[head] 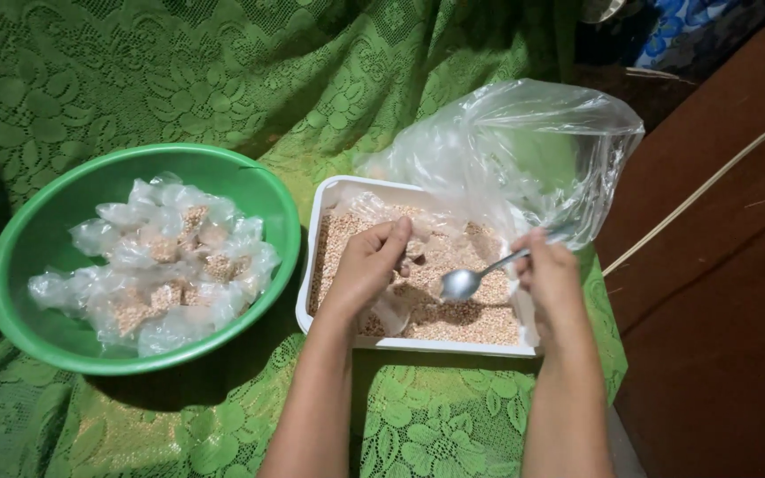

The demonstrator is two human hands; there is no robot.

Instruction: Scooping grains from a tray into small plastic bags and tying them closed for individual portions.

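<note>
Two hands over grain tray (pixel 329 199) | green bowl (pixel 28 257) left | plastic bag (pixel 524 142) behind

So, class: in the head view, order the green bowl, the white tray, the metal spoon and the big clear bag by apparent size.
1. green bowl
2. big clear bag and white tray, too alike to rank
3. metal spoon

Green lace cloth (pixel 418 425) as the work surface

Left of the left hand (pixel 367 265), a green bowl (pixel 276 212) rests on the cloth; under both hands sits a white rectangular tub (pixel 418 343), with a clear plastic bag (pixel 524 142) lying beyond the right hand (pixel 549 276).
</note>
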